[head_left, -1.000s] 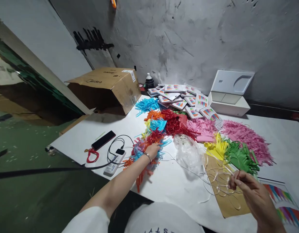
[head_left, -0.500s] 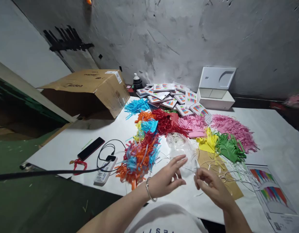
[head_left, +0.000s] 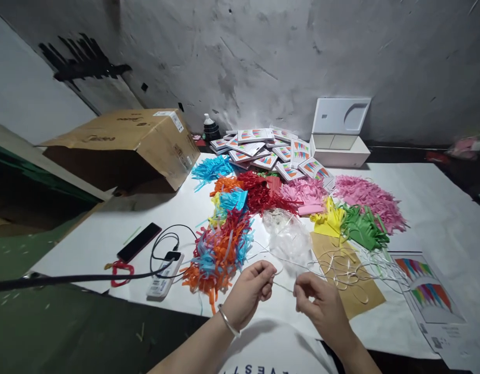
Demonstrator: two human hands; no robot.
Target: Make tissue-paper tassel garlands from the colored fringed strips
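Thin white string (head_left: 283, 286) runs between my two hands above the front of the table. My left hand (head_left: 252, 291), with a silver bangle at the wrist, is closed on it, thumb against the curled fingers. My right hand (head_left: 319, 301) pinches the string a short way to the right. More loose white string (head_left: 346, 270) lies in loops over a brown paper sheet (head_left: 354, 301). A clear plastic bag (head_left: 288, 239) sits just beyond my hands. To the left lies a heap of orange, blue and red tissue tassels (head_left: 220, 254).
Pink tassels (head_left: 370, 202), green tassels (head_left: 364, 228) and yellow tassels (head_left: 328, 218) lie at right. Printed packets (head_left: 255, 136) are piled by an open white box (head_left: 339, 156). A cardboard box (head_left: 119, 140), phone (head_left: 139, 242) and power bank (head_left: 165, 278) are at left; a printed sheet (head_left: 426, 291) lies right.
My left hand has gone from spread fingers to a closed grip on the string. My right hand has shifted slightly left and down. The view has tilted a little.
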